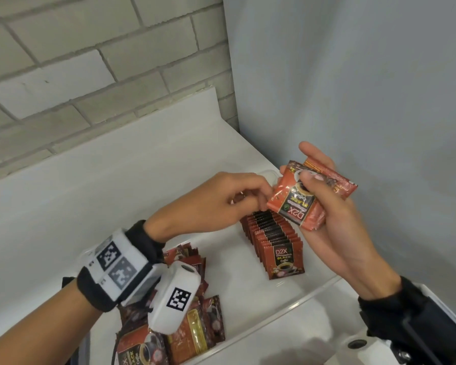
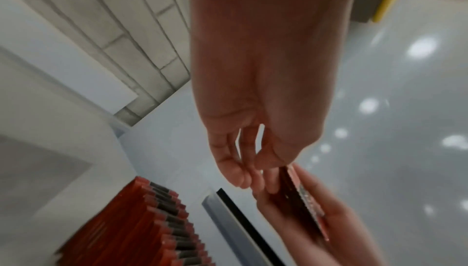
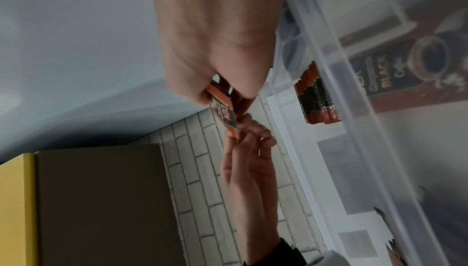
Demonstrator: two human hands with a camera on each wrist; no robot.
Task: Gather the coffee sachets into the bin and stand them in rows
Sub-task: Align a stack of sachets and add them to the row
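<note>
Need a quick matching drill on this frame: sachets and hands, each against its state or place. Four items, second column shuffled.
Column 1:
1. right hand
2. left hand
3. row of sachets
4. loose pile of sachets

Column 2:
A. standing upright in the clear bin
B. lying jumbled at the near left end of the bin
C. holds a small stack of sachets above the row
D. fingertips pinched at the stack's left edge

Pairs: 1-C, 2-D, 3-A, 4-B
</note>
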